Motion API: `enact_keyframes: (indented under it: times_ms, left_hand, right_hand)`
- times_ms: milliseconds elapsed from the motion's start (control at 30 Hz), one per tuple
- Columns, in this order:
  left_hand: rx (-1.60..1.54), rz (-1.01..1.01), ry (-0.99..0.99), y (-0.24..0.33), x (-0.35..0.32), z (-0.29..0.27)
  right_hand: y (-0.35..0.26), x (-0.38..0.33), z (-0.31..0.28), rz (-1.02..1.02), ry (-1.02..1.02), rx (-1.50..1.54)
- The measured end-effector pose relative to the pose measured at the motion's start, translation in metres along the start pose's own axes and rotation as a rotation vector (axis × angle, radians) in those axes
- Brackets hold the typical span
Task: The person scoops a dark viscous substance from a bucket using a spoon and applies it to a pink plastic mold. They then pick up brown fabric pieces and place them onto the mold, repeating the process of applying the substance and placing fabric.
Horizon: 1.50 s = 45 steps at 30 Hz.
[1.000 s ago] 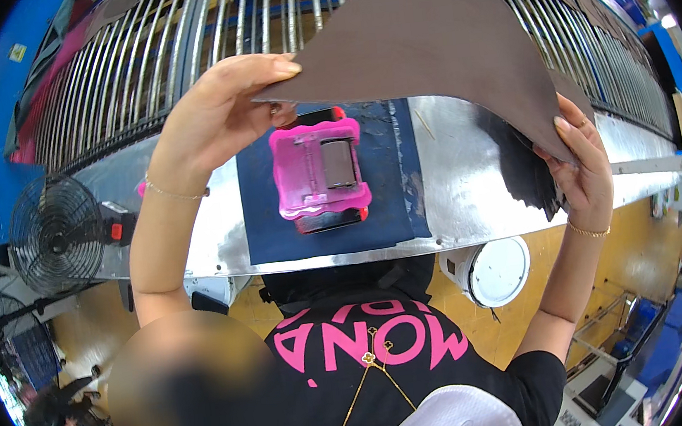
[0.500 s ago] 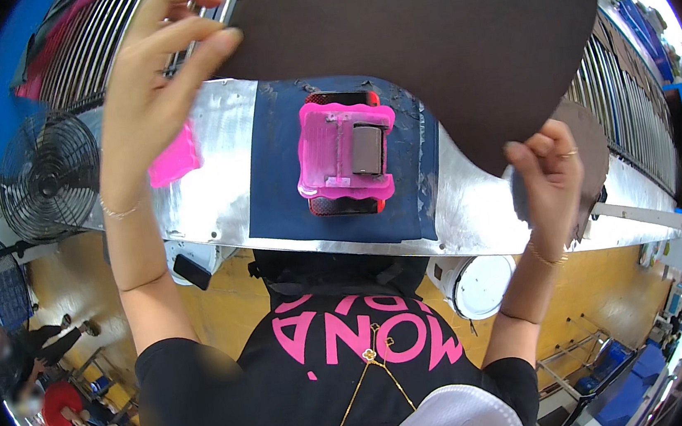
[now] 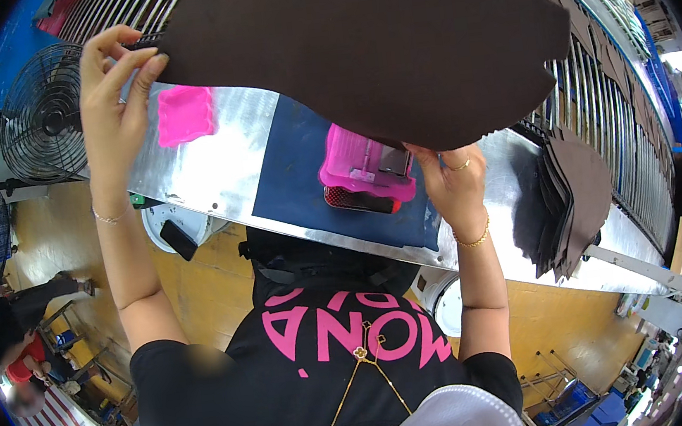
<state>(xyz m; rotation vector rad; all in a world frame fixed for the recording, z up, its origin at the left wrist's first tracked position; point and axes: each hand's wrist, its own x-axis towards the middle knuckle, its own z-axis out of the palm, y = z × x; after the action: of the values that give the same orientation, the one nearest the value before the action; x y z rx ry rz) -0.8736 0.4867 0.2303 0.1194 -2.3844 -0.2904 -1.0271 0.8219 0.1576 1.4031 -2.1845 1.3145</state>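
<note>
A large dark brown sheet [image 3: 373,43], leather-like and curved along its edge, is stretched between my hands above the metal table. At its left corner, my left hand [image 3: 116,87] pinches the edge between thumb and fingers. My right hand [image 3: 456,188] grips the lower edge, fingers partly hidden by the sheet. Just left of that hand, a pink wavy-edged tray [image 3: 344,159] carries a greyish block [image 3: 394,162] and rests on a red-and-black object [image 3: 356,200]. Beneath them lies a dark blue mat [image 3: 283,177]; the sheet covers its far part.
Overlapping brown pieces [image 3: 576,196] hang over the table's front edge at right. Slatted metal racks [image 3: 617,109] hold more pieces. A pink wavy-edged piece [image 3: 186,114] lies on the metal table [image 3: 216,172]. A fan [image 3: 48,115] stands left; a phone [image 3: 178,239] rests on a white bucket lid.
My right hand has moved left in view, close to the pink tray, still on the sheet's edge. The sheet's notched right edge now shows. The whole view has turned and shifted.
</note>
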Motion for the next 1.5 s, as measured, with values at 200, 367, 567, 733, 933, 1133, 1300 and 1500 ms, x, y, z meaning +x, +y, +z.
enact_keyframes:
  times_ms: [200, 367, 567, 733, 933, 1133, 1300, 1500]
  left_hand:
    - [-0.086, -0.018, -0.151, 0.031, -0.015, 0.033]
    - [-0.147, 0.112, -0.208, 0.055, -0.010, 0.069]
    - [-0.178, 0.306, -0.205, 0.088, 0.006, 0.094]
    - [-0.310, 0.471, -0.213, 0.115, 0.019, 0.114]
    - [-0.439, 0.566, -0.326, 0.150, 0.024, 0.138]
    - [-0.770, 0.408, -0.464, 0.155, 0.067, 0.129]
    - [-1.287, -0.117, -0.693, 0.135, 0.094, 0.114]
    - [-1.894, -0.532, -0.766, 0.098, 0.083, 0.109]
  right_hand:
    - [0.019, -0.031, -0.035, 0.097, -0.011, -0.112]
    - [0.031, -0.076, -0.057, 0.315, -0.007, -0.217]
    - [0.044, -0.122, -0.069, 0.415, 0.132, -0.173]
    - [0.055, -0.162, -0.104, 0.558, 0.289, -0.056]
    - [0.034, -0.158, -0.172, 0.611, 0.380, -0.102]
    - [-0.002, -0.122, -0.212, 0.576, 0.489, -0.013]
    - [-0.002, -0.085, -0.204, 0.678, 0.410, 0.510]
    - [0.017, -0.053, -0.165, 0.768, 0.336, 1.090]
